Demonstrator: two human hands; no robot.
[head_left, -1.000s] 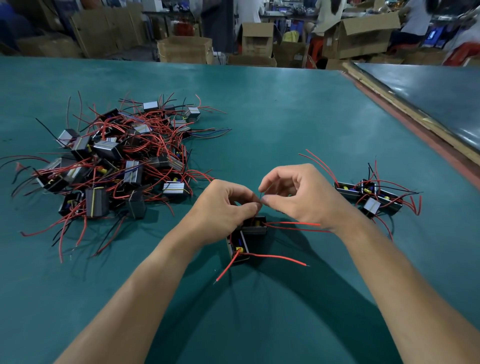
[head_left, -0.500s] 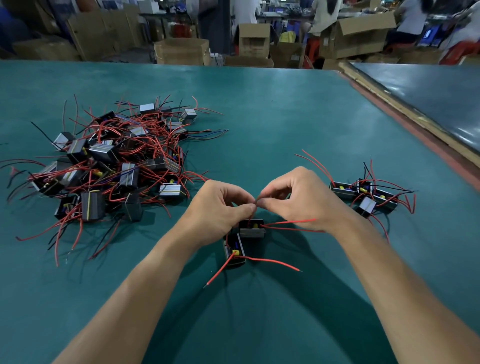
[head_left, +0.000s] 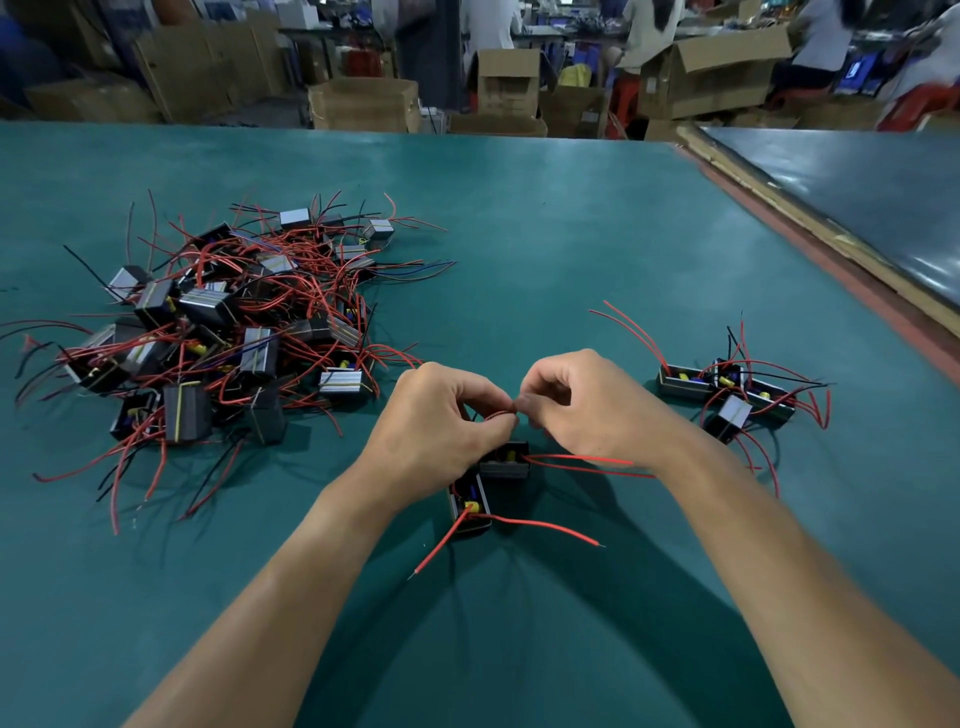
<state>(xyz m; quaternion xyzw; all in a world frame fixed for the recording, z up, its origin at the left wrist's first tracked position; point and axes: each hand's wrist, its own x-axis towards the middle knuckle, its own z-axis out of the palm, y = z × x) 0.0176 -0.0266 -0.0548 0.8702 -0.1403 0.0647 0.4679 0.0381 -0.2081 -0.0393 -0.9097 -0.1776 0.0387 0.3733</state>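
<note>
Left hand and right hand were together, fingertip to fingertip. Each pinched the same short arc of red wire between thumb and forefinger, other fingers curled in. The wire sat right at the meeting point of the two hands, raised off the green table. Its ends were hidden by fingers, so it couldn't be told where it ran.

Two black modules lay directly under the hands. The upper module was just below the left thumb, partly covered by that hand. Two long red leads ran from it out under the right wrist. The lower module lay just beside it, nearer the person and between the forearms. It showed a yellow part inside, and two red leads splayed toward the person with bare tips.

A big tangled pile of modules with red and black wires lay well apart to the left of the left hand. A small cluster of modules lay near, to the right of the right hand. Cardboard boxes stood far beyond the hands, past the table edge.
</note>
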